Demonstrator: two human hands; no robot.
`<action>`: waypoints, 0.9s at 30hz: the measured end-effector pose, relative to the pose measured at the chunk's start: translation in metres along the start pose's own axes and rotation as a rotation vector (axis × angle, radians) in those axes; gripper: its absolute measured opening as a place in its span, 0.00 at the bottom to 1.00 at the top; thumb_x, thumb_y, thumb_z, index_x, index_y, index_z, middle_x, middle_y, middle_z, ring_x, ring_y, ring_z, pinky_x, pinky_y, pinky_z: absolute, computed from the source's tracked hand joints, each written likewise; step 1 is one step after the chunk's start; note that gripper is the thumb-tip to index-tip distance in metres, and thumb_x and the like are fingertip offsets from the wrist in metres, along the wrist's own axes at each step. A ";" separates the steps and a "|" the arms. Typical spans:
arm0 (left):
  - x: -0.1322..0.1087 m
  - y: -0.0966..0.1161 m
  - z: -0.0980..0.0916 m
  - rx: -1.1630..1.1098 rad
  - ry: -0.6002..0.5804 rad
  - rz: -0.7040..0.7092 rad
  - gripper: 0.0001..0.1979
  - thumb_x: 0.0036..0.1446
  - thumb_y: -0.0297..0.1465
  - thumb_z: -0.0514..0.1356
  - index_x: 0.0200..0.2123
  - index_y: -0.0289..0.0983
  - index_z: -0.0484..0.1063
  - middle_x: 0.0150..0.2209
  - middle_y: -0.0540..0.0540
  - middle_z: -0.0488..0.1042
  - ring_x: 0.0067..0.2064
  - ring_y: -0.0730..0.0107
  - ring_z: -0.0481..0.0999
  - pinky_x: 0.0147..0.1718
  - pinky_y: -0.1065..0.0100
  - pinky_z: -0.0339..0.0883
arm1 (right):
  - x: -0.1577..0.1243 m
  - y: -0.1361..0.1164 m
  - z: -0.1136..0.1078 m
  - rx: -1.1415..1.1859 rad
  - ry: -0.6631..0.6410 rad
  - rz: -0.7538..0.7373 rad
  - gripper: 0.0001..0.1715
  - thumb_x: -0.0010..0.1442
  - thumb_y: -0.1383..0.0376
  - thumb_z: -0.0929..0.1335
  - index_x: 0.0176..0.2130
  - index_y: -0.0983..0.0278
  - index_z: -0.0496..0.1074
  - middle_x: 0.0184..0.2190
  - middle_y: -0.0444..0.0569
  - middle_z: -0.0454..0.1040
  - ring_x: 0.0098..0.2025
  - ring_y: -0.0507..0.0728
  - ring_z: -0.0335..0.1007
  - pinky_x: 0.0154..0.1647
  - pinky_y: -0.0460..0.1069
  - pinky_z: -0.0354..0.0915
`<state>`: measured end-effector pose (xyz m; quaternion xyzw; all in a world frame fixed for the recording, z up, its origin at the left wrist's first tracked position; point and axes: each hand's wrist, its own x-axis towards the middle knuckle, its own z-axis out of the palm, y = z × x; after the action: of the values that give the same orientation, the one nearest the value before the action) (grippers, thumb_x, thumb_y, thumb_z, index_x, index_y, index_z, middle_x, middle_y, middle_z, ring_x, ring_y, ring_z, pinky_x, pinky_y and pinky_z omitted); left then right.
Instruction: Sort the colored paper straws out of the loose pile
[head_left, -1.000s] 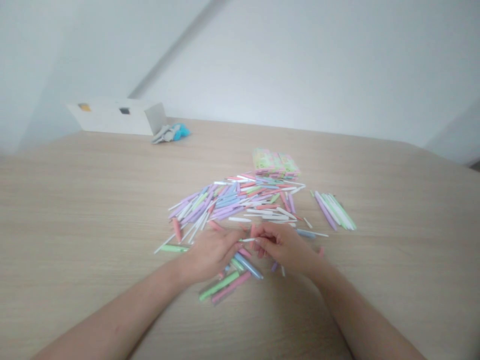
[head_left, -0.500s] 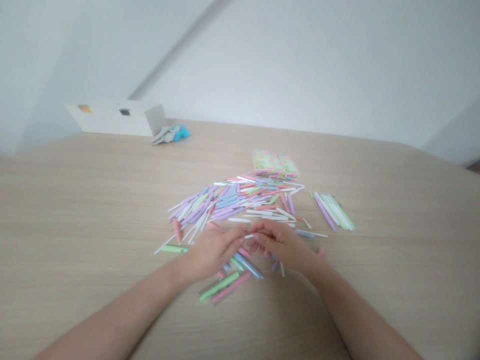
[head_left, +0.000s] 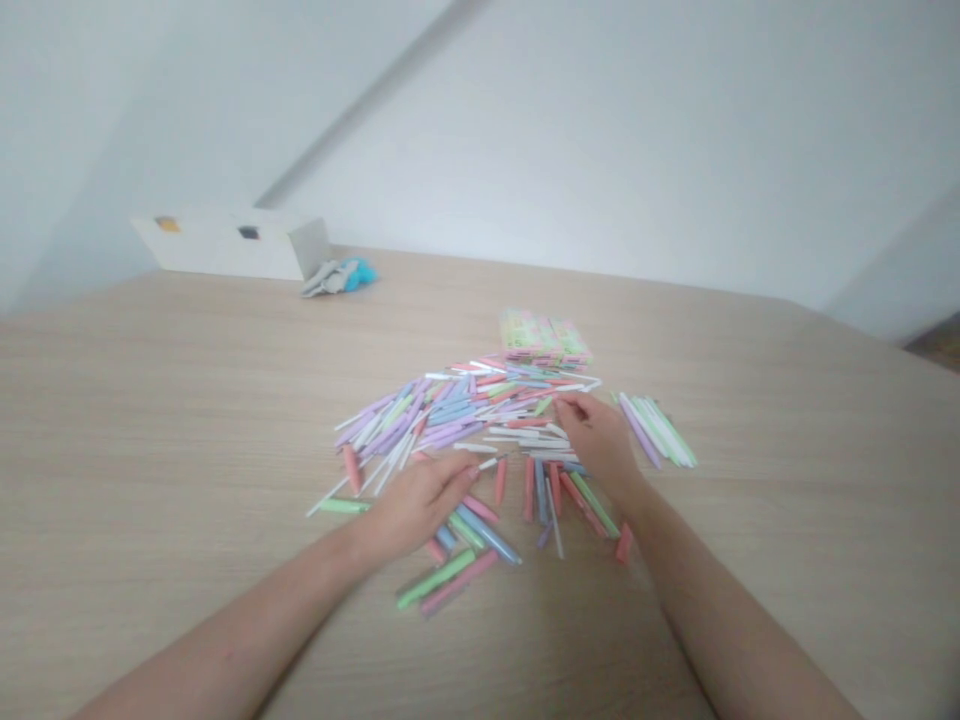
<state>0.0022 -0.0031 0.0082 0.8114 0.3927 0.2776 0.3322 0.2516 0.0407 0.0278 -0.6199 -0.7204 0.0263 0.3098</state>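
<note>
My left hand (head_left: 427, 495) is closed in a pinch on a short white stick (head_left: 488, 464) with a thin dark tip, which points right. My right hand (head_left: 600, 435) is at the right side of a pile of slim coloured plastic tubes and white sticks (head_left: 450, 405), which look like pen parts. Its fingers are curled together beside a green piece (head_left: 544, 405); whatever lies between them is hidden. Below the hands are scattered red tubes (head_left: 529, 490), a blue tube (head_left: 487, 530) and a green tube (head_left: 436, 580).
A row of white, green and purple pieces (head_left: 660, 430) lies at the right. Behind the pile stands a stack of patterned pink and green packs (head_left: 544, 337). Farther back on the left are a white box (head_left: 225, 245) and a crumpled grey and blue item (head_left: 340, 277).
My right hand has moved away from my left, up and to the right onto the pile. The left hand keeps the white stick and has barely moved.
</note>
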 end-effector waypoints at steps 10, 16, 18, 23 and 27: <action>0.000 0.003 -0.003 0.064 -0.022 -0.057 0.15 0.65 0.37 0.43 0.31 0.38 0.64 0.25 0.52 0.68 0.29 0.71 0.69 0.31 0.71 0.59 | 0.049 0.031 0.029 -0.328 -0.324 -0.235 0.17 0.55 0.76 0.62 0.41 0.68 0.75 0.43 0.57 0.74 0.50 0.59 0.65 0.54 0.51 0.57; 0.000 0.004 -0.003 0.068 -0.014 -0.038 0.15 0.65 0.36 0.44 0.30 0.38 0.63 0.26 0.52 0.65 0.30 0.72 0.67 0.30 0.72 0.57 | 0.053 0.030 0.031 -0.360 -0.412 -0.256 0.16 0.58 0.74 0.62 0.44 0.67 0.73 0.44 0.59 0.73 0.51 0.61 0.64 0.52 0.52 0.57; -0.001 0.004 -0.003 0.068 -0.014 -0.037 0.15 0.65 0.36 0.44 0.31 0.38 0.64 0.26 0.52 0.65 0.30 0.71 0.67 0.31 0.71 0.57 | 0.054 0.030 0.031 -0.339 -0.411 -0.259 0.15 0.58 0.73 0.62 0.43 0.68 0.73 0.44 0.59 0.73 0.50 0.61 0.64 0.51 0.52 0.57; -0.001 0.004 -0.003 0.066 -0.013 -0.041 0.15 0.66 0.36 0.43 0.31 0.38 0.64 0.25 0.53 0.65 0.29 0.72 0.67 0.30 0.71 0.57 | 0.054 0.027 0.026 -0.218 -0.368 -0.242 0.09 0.56 0.72 0.65 0.37 0.68 0.73 0.40 0.58 0.74 0.46 0.60 0.66 0.49 0.52 0.58; 0.000 0.003 -0.003 0.063 -0.011 -0.023 0.15 0.65 0.36 0.43 0.31 0.38 0.64 0.25 0.52 0.65 0.29 0.71 0.68 0.31 0.71 0.57 | 0.038 0.012 0.018 -0.040 -0.280 -0.168 0.08 0.56 0.69 0.64 0.37 0.67 0.71 0.34 0.52 0.75 0.36 0.56 0.69 0.40 0.50 0.63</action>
<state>0.0014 -0.0038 0.0124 0.8184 0.4086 0.2570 0.3118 0.2517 0.0845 0.0243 -0.5540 -0.8061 0.0720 0.1950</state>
